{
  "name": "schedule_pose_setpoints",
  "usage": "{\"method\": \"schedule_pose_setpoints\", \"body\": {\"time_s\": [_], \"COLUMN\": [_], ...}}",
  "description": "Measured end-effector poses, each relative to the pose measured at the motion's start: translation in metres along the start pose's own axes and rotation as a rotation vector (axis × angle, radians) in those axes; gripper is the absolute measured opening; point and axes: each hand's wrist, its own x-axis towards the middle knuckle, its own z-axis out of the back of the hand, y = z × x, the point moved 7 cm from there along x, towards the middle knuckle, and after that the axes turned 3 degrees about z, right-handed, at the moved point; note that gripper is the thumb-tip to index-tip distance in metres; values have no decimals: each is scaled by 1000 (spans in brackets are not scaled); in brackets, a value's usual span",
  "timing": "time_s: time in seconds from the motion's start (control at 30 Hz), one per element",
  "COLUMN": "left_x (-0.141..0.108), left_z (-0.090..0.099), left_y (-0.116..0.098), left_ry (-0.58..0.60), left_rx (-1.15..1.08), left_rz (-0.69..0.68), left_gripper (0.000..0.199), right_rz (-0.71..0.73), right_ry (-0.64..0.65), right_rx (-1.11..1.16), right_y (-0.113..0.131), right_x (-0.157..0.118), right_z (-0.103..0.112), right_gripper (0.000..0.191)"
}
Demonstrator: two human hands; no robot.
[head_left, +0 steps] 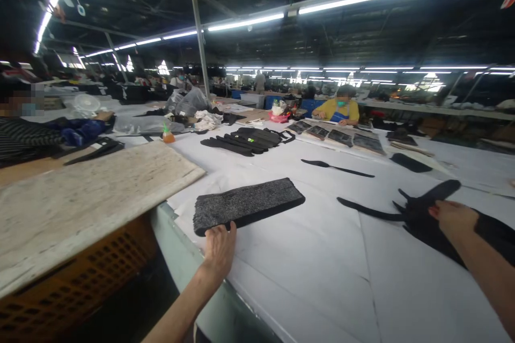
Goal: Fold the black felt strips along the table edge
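A long stack of dark grey, speckled fabric pieces [249, 199] lies near the front edge of the white-covered table [298, 273]. My left hand [220, 245] is closed on the near edge of that stack, by its left end. Off to the right, my right hand [454, 218] pinches a black fabric piece [418, 211] in a loose heap of black cut pieces; the fingertips are partly hidden. A narrow black strip [338, 168] lies flat farther back, between the two.
Black layered pieces [245, 140] lie beyond the stack. At left is a pale board [96, 187] above an orange crate [80, 273]. A small orange bottle [168, 134] stands behind. A co-worker in yellow [341, 107] sits across the table; another person [28, 134] is at left.
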Motion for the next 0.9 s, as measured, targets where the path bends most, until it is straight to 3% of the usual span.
{"method": "schedule_pose_setpoints", "body": {"time_s": [0.1, 0.23, 0.3, 0.37, 0.47, 0.57, 0.63, 0.73, 0.9], "left_x": [-4, -21, -29, -35, -44, -50, -51, -51, -50], "left_z": [6, 26, 31, 23, 4, -5, -7, -8, -11], "left_y": [3, 9, 8, 1, -21, -31, -28, -14, 4], "left_ry": [-18, -161, -138, 43, 401, 544, 570, 558, 525], "left_rx": [-18, -191, -453, -881, -1570, -1954, -2020, -1936, -1662], "left_rz": [35, 59, 65, 108, 276, 502, 596, 661, 590], "left_gripper": [50, 49, 43, 29, 35, 49, 50, 45, 19], "right_rz": [-99, -75, 93, 346, 776, 1137, 1319, 1528, 1638], "right_ry": [83, 396, 649, 806, 933, 997, 1007, 1009, 1077], "right_rx": [68, 109, -6, -118, -285, -526, -602, -574, -522], "right_y": [-16, -21, -7, 15, 48, 63, 67, 72, 73], "right_x": [-22, -103, -163, -227, -317, -388, -422, -456, -473], "right_z": [-11, -66, -96, -116, -130, -137, -136, -128, -117], "right_gripper": [15, 17, 17, 15, 19, 24, 24, 24, 24]}}
